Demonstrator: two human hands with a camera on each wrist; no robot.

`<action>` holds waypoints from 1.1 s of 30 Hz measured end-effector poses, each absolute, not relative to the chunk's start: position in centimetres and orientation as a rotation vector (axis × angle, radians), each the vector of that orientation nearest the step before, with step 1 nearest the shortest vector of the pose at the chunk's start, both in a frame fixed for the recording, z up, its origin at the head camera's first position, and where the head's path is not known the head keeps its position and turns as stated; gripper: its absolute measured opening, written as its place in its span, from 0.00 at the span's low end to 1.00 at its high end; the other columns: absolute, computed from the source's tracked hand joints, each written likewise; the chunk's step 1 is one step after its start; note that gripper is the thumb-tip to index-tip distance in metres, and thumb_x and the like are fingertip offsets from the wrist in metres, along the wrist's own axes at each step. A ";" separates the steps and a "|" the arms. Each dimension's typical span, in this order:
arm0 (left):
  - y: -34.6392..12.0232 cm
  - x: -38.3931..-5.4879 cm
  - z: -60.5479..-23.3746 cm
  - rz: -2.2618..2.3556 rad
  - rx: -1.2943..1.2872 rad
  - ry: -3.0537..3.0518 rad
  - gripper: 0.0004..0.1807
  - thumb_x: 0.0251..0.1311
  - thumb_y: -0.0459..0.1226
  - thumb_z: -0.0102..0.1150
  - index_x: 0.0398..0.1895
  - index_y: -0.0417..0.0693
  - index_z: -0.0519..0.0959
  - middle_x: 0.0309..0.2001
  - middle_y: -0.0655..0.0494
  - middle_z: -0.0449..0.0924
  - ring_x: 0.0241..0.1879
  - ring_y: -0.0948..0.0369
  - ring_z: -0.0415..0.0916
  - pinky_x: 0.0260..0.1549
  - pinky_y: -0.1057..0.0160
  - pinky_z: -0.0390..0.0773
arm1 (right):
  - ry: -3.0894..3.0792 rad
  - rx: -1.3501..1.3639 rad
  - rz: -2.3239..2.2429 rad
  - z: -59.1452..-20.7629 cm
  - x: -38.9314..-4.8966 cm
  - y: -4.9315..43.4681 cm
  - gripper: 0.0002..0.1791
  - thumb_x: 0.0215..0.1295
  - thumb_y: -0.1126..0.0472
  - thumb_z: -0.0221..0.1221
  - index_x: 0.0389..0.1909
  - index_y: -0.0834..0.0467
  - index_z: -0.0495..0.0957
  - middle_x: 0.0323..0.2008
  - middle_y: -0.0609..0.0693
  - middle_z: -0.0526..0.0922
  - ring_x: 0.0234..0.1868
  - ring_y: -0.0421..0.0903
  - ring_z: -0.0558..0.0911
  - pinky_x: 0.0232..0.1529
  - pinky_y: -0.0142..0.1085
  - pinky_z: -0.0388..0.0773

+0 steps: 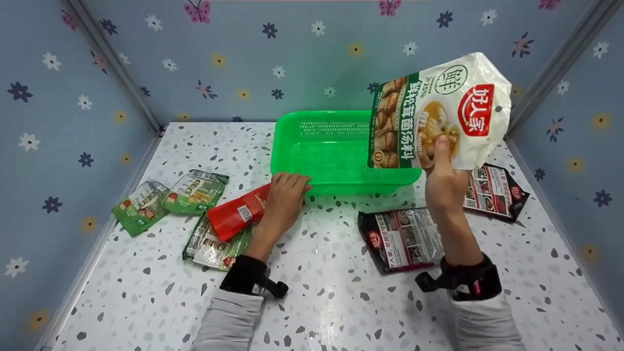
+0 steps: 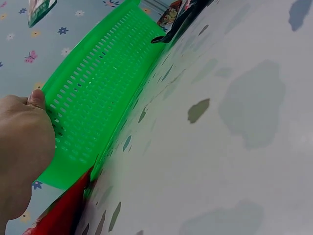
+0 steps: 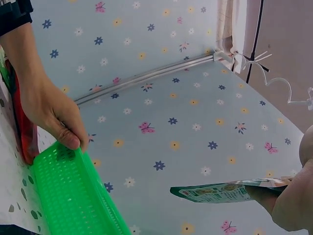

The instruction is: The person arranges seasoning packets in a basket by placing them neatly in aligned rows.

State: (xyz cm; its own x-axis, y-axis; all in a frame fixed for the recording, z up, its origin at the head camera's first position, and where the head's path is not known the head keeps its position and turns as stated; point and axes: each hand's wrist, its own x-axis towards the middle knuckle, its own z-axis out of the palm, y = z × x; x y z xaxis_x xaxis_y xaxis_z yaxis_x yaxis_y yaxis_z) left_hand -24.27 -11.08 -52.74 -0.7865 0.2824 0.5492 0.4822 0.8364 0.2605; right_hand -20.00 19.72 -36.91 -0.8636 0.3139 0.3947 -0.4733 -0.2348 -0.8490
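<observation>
My left hand (image 1: 286,199) grips the near left corner of a green plastic basket (image 1: 292,179), thumb over its rim in the left wrist view. Raised above the basket's right end, my right hand (image 1: 446,187) pinches a white and green soup seasoning packet (image 1: 419,117), its thumb on the printed front. In the right wrist view that packet (image 3: 215,192) shows nearly edge-on, apart from the basket (image 3: 73,191). A red packet (image 1: 239,214) lies partly under my left hand, on top of a green packet (image 1: 214,246).
Two more green packets (image 1: 195,191) overlap at the left of the speckled table (image 1: 321,292). On the right lie a black and red packet (image 1: 404,239) and another dark packet (image 1: 497,190), partly behind my right arm. Flowered walls (image 1: 273,63) enclose the table at the back and sides.
</observation>
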 end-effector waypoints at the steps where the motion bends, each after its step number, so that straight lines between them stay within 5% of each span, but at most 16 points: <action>1: -11.1 -24.3 -52.8 -0.537 -0.559 -2.512 0.11 0.82 0.39 0.65 0.60 0.46 0.86 0.53 0.49 0.93 0.52 0.48 0.84 0.65 0.47 0.77 | -1.568 0.181 2.117 -36.9 -20.3 19.8 0.30 0.91 0.64 0.45 0.88 0.54 0.55 0.74 0.55 0.77 0.75 0.53 0.78 0.81 0.44 0.77; 6: -11.1 -24.3 -52.7 -0.543 -0.554 -2.514 0.12 0.83 0.40 0.65 0.60 0.47 0.86 0.53 0.49 0.93 0.52 0.48 0.83 0.66 0.47 0.77 | -1.664 0.167 2.061 -36.5 -22.1 20.2 0.30 0.91 0.63 0.45 0.89 0.57 0.55 0.77 0.58 0.74 0.77 0.55 0.77 0.84 0.50 0.75; 16: -11.2 -24.3 -52.9 -0.543 -0.548 -2.534 0.13 0.84 0.42 0.61 0.61 0.47 0.85 0.54 0.49 0.93 0.55 0.48 0.84 0.67 0.47 0.77 | -1.946 0.143 1.906 -36.7 -25.3 20.8 0.34 0.91 0.61 0.48 0.91 0.56 0.53 0.84 0.59 0.69 0.87 0.54 0.70 0.89 0.47 0.68; 21: -11.2 -24.3 -52.9 -0.542 -0.546 -2.530 0.12 0.83 0.41 0.63 0.61 0.47 0.85 0.54 0.49 0.93 0.55 0.49 0.85 0.67 0.47 0.77 | -2.183 0.077 1.745 -37.2 -26.8 21.2 0.31 0.93 0.55 0.47 0.88 0.61 0.60 0.78 0.63 0.76 0.79 0.53 0.77 0.82 0.47 0.72; 27: -11.1 -24.1 -52.7 -0.531 -0.541 -2.532 0.12 0.85 0.42 0.62 0.61 0.48 0.86 0.54 0.51 0.93 0.54 0.49 0.84 0.67 0.47 0.77 | -2.421 -0.005 1.609 -38.1 -28.5 21.7 0.31 0.94 0.48 0.45 0.83 0.66 0.66 0.55 0.62 0.80 0.52 0.50 0.79 0.56 0.42 0.76; 33: -11.0 -24.1 -52.7 -0.527 -0.538 -2.547 0.14 0.86 0.43 0.59 0.62 0.47 0.86 0.54 0.50 0.93 0.53 0.49 0.83 0.68 0.48 0.76 | -2.565 -0.008 1.516 -39.4 -29.9 22.0 0.32 0.94 0.51 0.44 0.81 0.72 0.66 0.62 0.70 0.81 0.56 0.55 0.79 0.58 0.45 0.76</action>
State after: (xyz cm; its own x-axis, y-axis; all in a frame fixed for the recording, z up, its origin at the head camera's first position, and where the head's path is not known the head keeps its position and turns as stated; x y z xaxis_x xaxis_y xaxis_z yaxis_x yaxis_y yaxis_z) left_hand -24.08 -10.98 -52.67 -0.8071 0.2737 0.5232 0.4588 0.8485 0.2638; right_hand -29.86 22.01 -39.39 -0.9868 0.0866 0.1367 -0.0780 0.4857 -0.8707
